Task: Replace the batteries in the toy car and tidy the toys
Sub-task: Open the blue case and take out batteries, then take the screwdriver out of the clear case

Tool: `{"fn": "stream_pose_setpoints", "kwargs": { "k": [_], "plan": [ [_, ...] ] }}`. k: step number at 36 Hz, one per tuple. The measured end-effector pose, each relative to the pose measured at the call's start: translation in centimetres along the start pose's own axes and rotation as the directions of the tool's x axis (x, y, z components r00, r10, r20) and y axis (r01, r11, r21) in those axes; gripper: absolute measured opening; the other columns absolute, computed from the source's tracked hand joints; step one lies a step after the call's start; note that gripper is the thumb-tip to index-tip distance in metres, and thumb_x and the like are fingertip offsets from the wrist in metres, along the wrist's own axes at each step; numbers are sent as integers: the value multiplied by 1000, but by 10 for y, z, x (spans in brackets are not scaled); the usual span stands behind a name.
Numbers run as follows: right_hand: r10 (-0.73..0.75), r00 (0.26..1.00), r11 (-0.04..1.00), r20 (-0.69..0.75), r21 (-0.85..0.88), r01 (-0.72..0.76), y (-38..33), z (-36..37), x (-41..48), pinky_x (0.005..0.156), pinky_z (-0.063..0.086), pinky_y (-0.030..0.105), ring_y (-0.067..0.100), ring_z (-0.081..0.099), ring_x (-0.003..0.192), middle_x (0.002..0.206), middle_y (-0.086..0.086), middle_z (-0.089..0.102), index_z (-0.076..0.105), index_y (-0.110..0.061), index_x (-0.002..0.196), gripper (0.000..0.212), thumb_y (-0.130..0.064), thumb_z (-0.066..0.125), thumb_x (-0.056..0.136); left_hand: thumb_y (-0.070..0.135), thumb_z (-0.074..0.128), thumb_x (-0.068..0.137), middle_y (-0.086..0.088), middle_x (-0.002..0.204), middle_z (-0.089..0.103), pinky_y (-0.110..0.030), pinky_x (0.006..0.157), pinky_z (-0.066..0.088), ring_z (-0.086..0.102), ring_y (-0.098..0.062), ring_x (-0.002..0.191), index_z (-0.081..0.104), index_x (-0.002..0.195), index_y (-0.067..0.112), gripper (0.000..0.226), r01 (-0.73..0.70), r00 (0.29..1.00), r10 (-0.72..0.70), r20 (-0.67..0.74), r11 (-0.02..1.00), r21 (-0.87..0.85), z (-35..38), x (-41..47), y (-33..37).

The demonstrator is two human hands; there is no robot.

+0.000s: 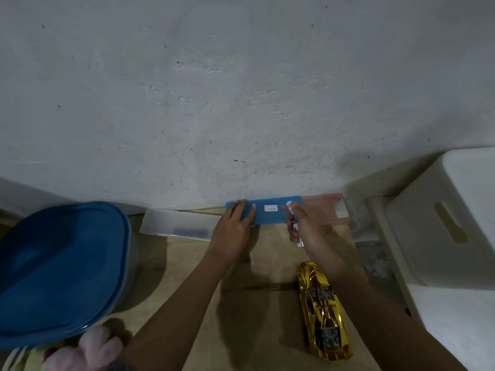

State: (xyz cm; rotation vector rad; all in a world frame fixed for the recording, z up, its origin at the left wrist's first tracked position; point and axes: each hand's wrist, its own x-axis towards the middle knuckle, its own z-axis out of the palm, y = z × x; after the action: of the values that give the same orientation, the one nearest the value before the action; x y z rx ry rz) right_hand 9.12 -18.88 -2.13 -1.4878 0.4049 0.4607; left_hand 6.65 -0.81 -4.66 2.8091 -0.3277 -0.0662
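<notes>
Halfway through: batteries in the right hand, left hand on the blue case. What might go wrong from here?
1. The right hand grips the batteries only around their middle, so one may slip out and roll.
2. The gold toy car lies beside the right forearm; pulling back might knock it.
3. The left hand rests flat on the blue case, which may slide.

Rough grey wall [241, 89]; tan surface [187, 263] below; dim light
</notes>
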Motion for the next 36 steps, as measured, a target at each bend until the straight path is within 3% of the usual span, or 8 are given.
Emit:
{"fn": "stream_pose_setpoints", "kwargs": {
  "k": [3, 7, 12, 16, 18, 21, 26, 36],
  "plan": [
    [-170, 982, 892, 82, -411, 189, 7, 3, -9, 47, 34, 18, 7, 43, 51, 64, 0, 45, 57, -13, 89, 27, -31, 40, 99, 19, 52, 93, -20, 143, 42, -46, 101, 44, 40, -37, 131, 44, 139, 11, 48, -24, 999, 24, 48, 1000, -3, 0, 1, -4],
    [-272, 887, 323, 373, -833, 449, 21, 2, -16, 64, 40, 28, 13, 55, 73, 82, 1, 60, 55, -17, 96, 29, -38, 34, 99, 23, 60, 85, -20, 126, 58, -43, 82, 57, 58, -37, 112, 58, 127, 9, 44, -53, 998, 53, 28, 999, -13, -6, 6, -10],
    [-274, 810, -9, 518, -844, 536, 24, 6, -9, 72, 45, 32, 23, 62, 87, 103, 7, 66, 52, -14, 114, 32, -36, 34, 100, 25, 45, 98, -11, 151, 31, -37, 110, 33, 28, -28, 137, 33, 145, 17, 49, -47, 998, 49, 48, 998, -33, -7, 4, -13],
    [-385, 676, -303, 629, -778, 551, 31, 8, 7, 49, 50, 25, 15, 64, 58, 72, 1, 68, 63, -16, 89, 17, -33, 60, 87, 23, 45, 98, -5, 153, 26, -31, 112, 28, 22, -23, 139, 31, 146, 16, 50, -53, 994, 56, 97, 998, -36, -10, 7, -19],
    [-413, 615, -402, 672, -740, 539, 35, 8, 13, 45, 51, 24, 12, 62, 55, 69, -2, 67, 63, -18, 86, 26, -34, 43, 88, 22, 47, 97, -5, 153, 27, -31, 113, 29, 22, -23, 139, 32, 145, 14, 51, -45, 993, 51, 109, 998, -53, -11, 9, -22],
    [-402, 580, -440, 709, -705, 556, 37, 10, 17, 47, 51, 25, 13, 63, 59, 74, -2, 66, 62, -18, 87, 30, -31, 35, 87, 19, 52, 95, -8, 151, 31, -35, 114, 30, 27, -25, 138, 38, 142, 9, 50, -43, 993, 55, 102, 993, -114, -11, 10, -23],
    [-389, 570, -405, 723, -690, 599, 37, 11, 12, 53, 48, 25, 14, 62, 68, 80, -2, 63, 63, -18, 94, 33, -19, 78, 64, 15, 55, 93, -12, 149, 36, -30, 111, 29, 32, -27, 137, 42, 138, 4, 48, -37, 996, 50, 74, 986, -161, -13, 5, -22],
    [-502, 653, -222, 567, -814, 536, 32, 19, -11, 59, 52, 27, 19, 63, 73, 86, 3, 66, 64, -14, 94, 39, -15, 81, 59, 15, 48, 96, -9, 145, 39, -25, 107, 30, 36, -21, 133, 46, 136, 8, 41, 87, 996, -81, 40, 976, -201, -23, -11, -18]
  ]
}}
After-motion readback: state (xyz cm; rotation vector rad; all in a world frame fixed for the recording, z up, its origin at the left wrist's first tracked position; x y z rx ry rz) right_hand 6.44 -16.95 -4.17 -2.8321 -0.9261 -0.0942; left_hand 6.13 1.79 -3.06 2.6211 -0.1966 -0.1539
